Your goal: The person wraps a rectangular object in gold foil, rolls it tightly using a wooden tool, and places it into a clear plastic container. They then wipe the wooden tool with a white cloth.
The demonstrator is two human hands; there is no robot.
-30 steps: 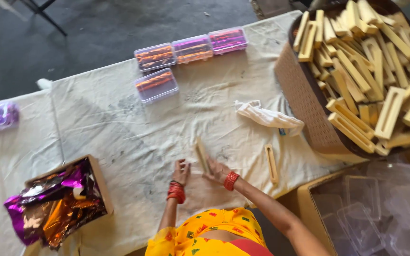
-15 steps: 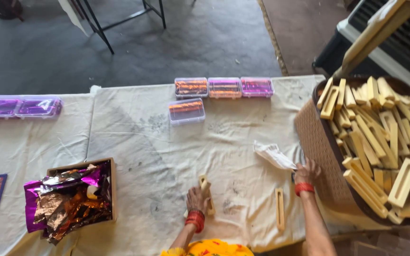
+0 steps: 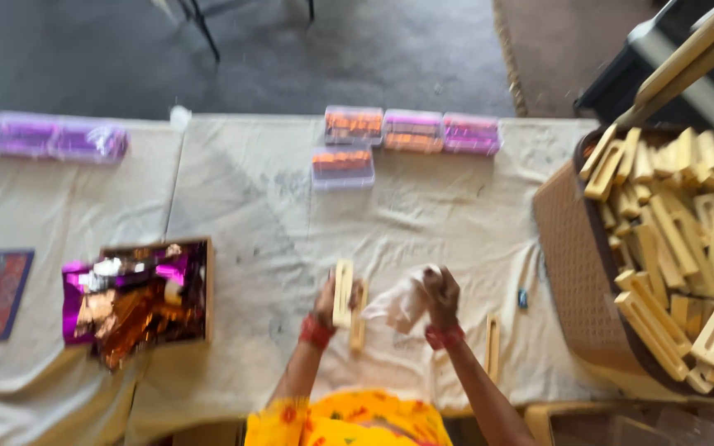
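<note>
On the surface [image 3: 233,206], the box of foil [image 3: 138,299] lies left of the hands, the basket [image 3: 576,264] of wooden pieces [image 3: 679,239] stands right, and four plastic cases [image 3: 411,132] lie behind, near the far edge.

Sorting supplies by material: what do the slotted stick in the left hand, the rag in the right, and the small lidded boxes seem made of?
Slotted stick: apparently bare, pale wood, matte, like those in the basket. Rag: soft whitish cloth, crumpled in folds. Boxes: probably clear plastic; coloured contents show through, though the picture is blurred.
</note>
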